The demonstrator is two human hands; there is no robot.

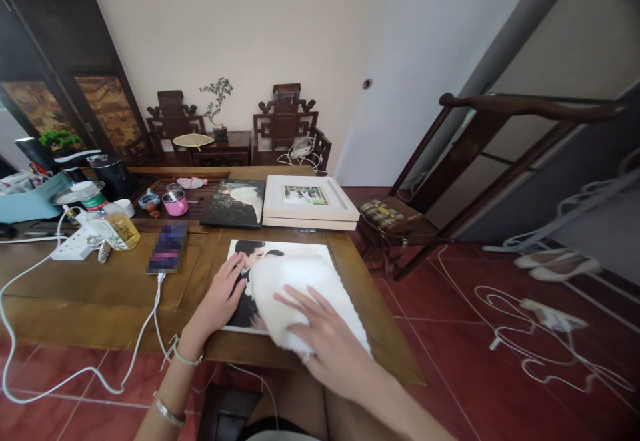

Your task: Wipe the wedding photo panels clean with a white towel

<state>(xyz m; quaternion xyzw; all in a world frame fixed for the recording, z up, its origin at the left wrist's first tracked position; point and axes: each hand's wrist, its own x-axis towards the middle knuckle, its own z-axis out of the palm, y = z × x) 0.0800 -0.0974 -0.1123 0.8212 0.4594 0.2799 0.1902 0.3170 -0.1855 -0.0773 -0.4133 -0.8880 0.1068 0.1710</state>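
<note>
A large photo print [243,314] of two people in wedding clothes lies flat near the front edge of the wooden table. My left hand [226,293] rests on its left side, palm down with the fingers stretched out, holding nothing. A white cloth [300,278] covers much of the right part of the photo and reaches past its right edge. On top of the cloth lies my right hand [317,324], its fingers spread and pressed down; the thumb side is partly hidden.
Behind the photo are a white picture frame [345,208] and a dark photo panel [235,204]. To the left lie a phone [167,248] with a white cable, a bottle of yellow liquid [123,228], a power strip [73,244] and a pink cup [175,204]. A wooden chair [430,228] stands right.
</note>
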